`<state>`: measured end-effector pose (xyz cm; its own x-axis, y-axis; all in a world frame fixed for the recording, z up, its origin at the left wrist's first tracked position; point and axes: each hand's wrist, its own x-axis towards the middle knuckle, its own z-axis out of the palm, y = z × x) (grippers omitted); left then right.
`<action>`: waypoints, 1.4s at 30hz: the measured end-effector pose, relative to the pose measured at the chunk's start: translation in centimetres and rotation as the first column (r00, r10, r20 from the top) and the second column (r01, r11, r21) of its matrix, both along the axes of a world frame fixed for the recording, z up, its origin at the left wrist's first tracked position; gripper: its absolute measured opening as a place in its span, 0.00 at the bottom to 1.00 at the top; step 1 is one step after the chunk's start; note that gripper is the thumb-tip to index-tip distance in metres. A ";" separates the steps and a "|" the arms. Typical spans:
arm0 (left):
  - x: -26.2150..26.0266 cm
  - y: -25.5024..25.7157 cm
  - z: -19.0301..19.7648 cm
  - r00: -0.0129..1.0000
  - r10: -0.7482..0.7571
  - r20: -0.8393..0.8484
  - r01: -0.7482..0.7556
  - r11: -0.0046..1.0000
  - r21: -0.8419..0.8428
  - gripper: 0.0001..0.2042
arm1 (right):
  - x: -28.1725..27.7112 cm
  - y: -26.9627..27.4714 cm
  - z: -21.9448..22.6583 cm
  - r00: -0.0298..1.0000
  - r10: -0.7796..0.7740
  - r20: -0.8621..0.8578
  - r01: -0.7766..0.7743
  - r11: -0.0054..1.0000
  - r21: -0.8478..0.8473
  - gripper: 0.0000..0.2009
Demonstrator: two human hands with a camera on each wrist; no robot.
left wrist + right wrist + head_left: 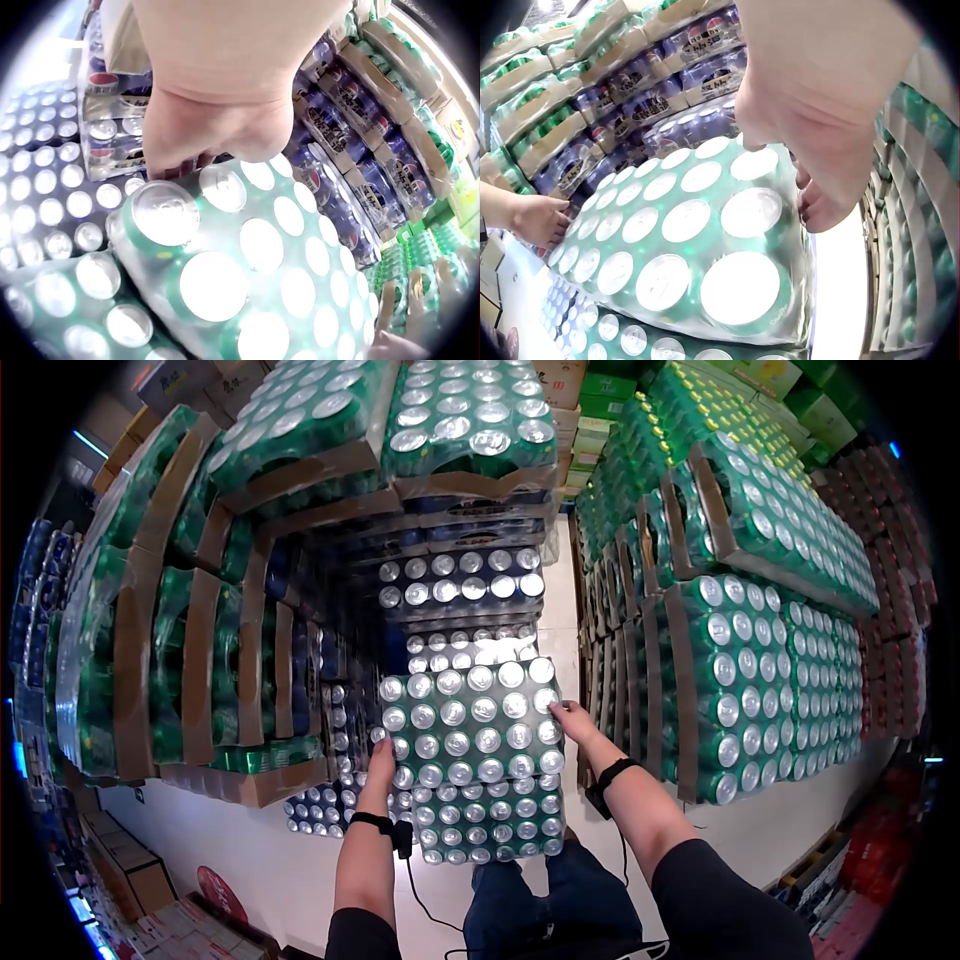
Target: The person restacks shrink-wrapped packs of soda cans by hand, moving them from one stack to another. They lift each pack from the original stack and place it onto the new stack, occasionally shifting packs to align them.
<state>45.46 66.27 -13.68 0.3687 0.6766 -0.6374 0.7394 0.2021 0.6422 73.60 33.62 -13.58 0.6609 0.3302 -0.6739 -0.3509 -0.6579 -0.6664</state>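
Note:
A shrink-wrapped pack of green cans point(470, 712) with silver tops lies between the two hands, above a second green pack point(488, 822). On its left side the left hand point(382, 762) grips the edge; in the left wrist view that hand point(217, 131) has its fingers bent down behind the pack's corner point(214, 285). The right hand point(574, 723) holds the opposite side, its fingers curled over the wrapped edge in the right wrist view point(817, 161). Undersides of the pack and some fingertips are hidden. Whether the two packs touch cannot be told.
Blue can packs point(460, 590) stand ahead. Tall stacks of green packs in cardboard trays rise at left point(130, 650) and right point(740, 690). Lower blue packs point(315, 812) sit left of the legs. Pale floor point(562, 575) shows in a narrow aisle.

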 end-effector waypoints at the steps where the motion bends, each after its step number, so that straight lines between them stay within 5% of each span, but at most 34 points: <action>1: 0.1 0.1 -0.7 1.000 0.009 -0.017 -0.008 1.000 0.020 0.24 | 0.2 0.3 -0.9 0.998 -0.056 -0.043 0.058 0.997 0.042 0.29; 3: -0.4 0.3 -2.5 0.998 0.015 -0.054 -0.011 0.998 0.058 0.21 | 0.2 0.9 -1.7 0.986 -0.036 0.161 0.051 0.994 -0.093 0.25; 5: -1.0 0.2 -4.0 0.994 0.055 0.097 -0.069 0.986 0.149 0.16 | -0.1 1.4 -0.4 0.962 0.087 0.258 -0.032 0.977 -0.211 0.28; 8: -1.2 0.1 -3.4 0.954 0.166 0.250 -0.185 0.981 0.054 0.13 | 0.6 0.6 -1.1 0.985 0.076 0.153 -0.062 0.994 -0.095 0.28; 9: -1.4 0.3 -3.6 0.922 0.229 0.311 -0.232 0.972 -0.029 0.12 | 0.4 0.7 -1.1 0.995 -0.103 -0.001 0.103 0.993 0.064 0.27; 11: -1.2 0.5 -3.1 0.928 0.263 0.263 -0.231 0.962 -0.147 0.10 | 0.1 0.8 0.1 0.999 -0.045 0.029 0.045 0.999 -0.011 0.27; 13: -2.5 0.2 -3.0 0.926 0.227 0.301 -0.196 0.972 -0.132 0.09 | -1.5 0.1 2.1 0.987 -0.101 0.122 0.102 0.995 -0.006 0.27; 15: -4.1 -1.3 0.4 0.960 0.008 0.279 -0.025 0.998 0.055 0.09 | -3.3 -2.7 3.3 0.991 -0.073 0.114 0.071 0.997 0.020 0.26; 16: -3.5 -3.4 5.2 0.934 0.029 0.356 -0.034 0.999 0.007 0.10 | -5.1 -4.0 8.2 0.987 -0.139 0.085 0.133 0.988 0.071 0.25; 19: -6.8 -4.5 5.4 0.947 0.018 0.321 -0.004 0.999 -0.043 0.12 | -10.2 -10.0 15.8 0.974 -0.206 0.092 0.197 0.975 0.100 0.26; 21: -4.8 -7.3 11.8 0.951 0.045 0.305 -0.011 0.993 -0.114 0.14 | -13.6 -14.2 21.7 0.939 -0.329 0.103 0.319 0.942 0.106 0.24; 23: -2.0 -9.1 18.0 0.971 -0.147 0.190 0.171 0.978 -0.118 0.14 | -15.9 -18.0 28.1 0.858 -0.513 -0.017 0.511 0.852 0.116 0.18; 24: -0.6 -9.0 19.4 0.871 -0.456 0.185 0.458 0.888 0.034 0.13 | -17.3 -20.1 29.5 0.789 -0.614 -0.002 0.605 0.778 0.168 0.17; 25: 2.1 -11.0 23.3 0.866 -0.404 0.295 0.453 0.884 -0.117 0.11 | -18.1 -21.7 32.6 0.733 -0.679 0.029 0.650 0.713 0.264 0.16; 31: 18.3 -20.5 35.8 0.592 -0.690 0.416 0.739 0.671 0.059 0.11 | -20.2 -29.9 43.3 0.338 -0.939 0.067 0.738 0.308 0.601 0.14; 33: 25.4 -22.2 35.1 0.328 -0.833 0.445 0.782 0.504 0.367 0.13 | -19.8 -31.6 44.6 0.252 -0.963 0.090 0.689 0.244 0.682 0.15; 35: 31.5 -26.4 40.2 0.276 -0.909 0.312 0.746 0.407 0.526 0.17 | -18.2 -32.2 44.8 0.174 -0.976 0.130 0.634 0.212 0.744 0.16; 37: 36.1 -30.4 44.9 0.264 -0.932 0.247 0.767 0.359 0.532 0.17 | -17.1 -33.3 43.5 0.187 -0.976 0.110 0.620 0.204 0.758 0.16; 42: 47.6 -37.6 45.9 0.339 -0.935 0.100 0.686 0.319 0.654 0.21 | -11.6 -33.0 39.4 0.195 -0.981 -0.005 0.633 0.122 0.764 0.15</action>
